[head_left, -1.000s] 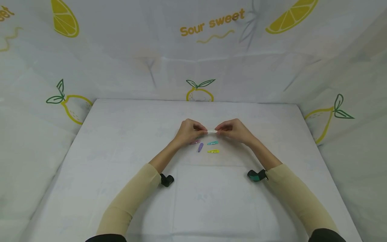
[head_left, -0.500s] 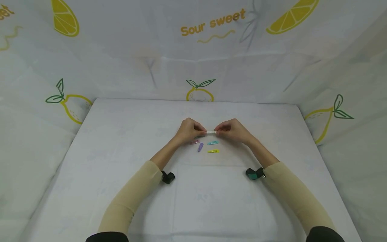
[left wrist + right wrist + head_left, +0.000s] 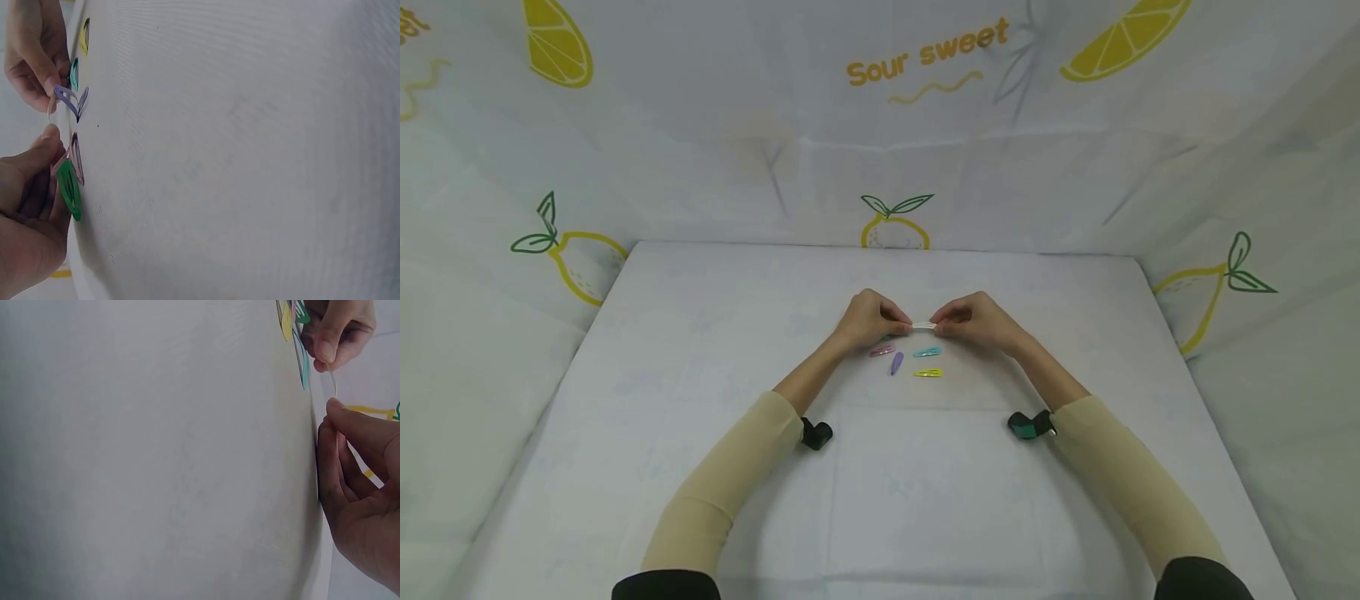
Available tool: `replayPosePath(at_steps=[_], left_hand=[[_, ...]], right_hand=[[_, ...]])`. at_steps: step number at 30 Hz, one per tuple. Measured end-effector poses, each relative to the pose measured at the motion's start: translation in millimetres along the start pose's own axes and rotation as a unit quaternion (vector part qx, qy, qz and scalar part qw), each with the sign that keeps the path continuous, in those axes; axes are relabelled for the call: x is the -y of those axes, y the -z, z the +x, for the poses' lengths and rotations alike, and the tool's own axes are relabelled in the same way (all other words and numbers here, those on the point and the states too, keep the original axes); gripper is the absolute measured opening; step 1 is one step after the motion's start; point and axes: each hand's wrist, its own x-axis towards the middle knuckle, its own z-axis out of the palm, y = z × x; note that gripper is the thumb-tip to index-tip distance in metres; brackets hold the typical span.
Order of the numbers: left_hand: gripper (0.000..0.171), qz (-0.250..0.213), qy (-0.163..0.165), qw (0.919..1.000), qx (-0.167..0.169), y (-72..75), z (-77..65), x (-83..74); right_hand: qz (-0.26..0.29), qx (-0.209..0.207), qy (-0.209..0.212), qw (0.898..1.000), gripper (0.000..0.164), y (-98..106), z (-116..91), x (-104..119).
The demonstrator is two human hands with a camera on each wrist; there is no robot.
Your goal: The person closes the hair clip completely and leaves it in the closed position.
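Observation:
Between thumb and fingers, my left hand (image 3: 867,321) pinches one end of a white hair clip (image 3: 923,326). My right hand (image 3: 981,322) pinches the other end, so the clip spans the small gap between both hands above the table. Nearer the camera lie a pink hair clip (image 3: 882,351), a purple hair clip (image 3: 897,363), a turquoise hair clip (image 3: 927,352) and a yellow hair clip (image 3: 928,373). Beside the left hand, a green hair clip (image 3: 69,189) shows in the left wrist view; that hand mostly hides it from the head view.
A white cloth covers the table (image 3: 925,500). Behind it hangs a white curtain (image 3: 700,150) printed with lemons, which also runs along both sides. A dark wrist camera (image 3: 817,434) sits at the left cuff, another wrist camera (image 3: 1030,425) at the right.
Both forearms have shifted slightly up in the head view. Both hands keep their pinch on the white hair clip, and the clips on the table stay put.

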Motion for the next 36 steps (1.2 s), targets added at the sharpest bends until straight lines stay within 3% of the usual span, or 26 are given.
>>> replayPosePath(at_steps=[36], left_hand=[[0.011,0.002,0.005,1.0000,-0.002,-0.9,-1.3,-0.5]], right_hand=[[-0.003,-0.019,-0.007,1.000,0.021,-1.1,-3.3,0.8]])
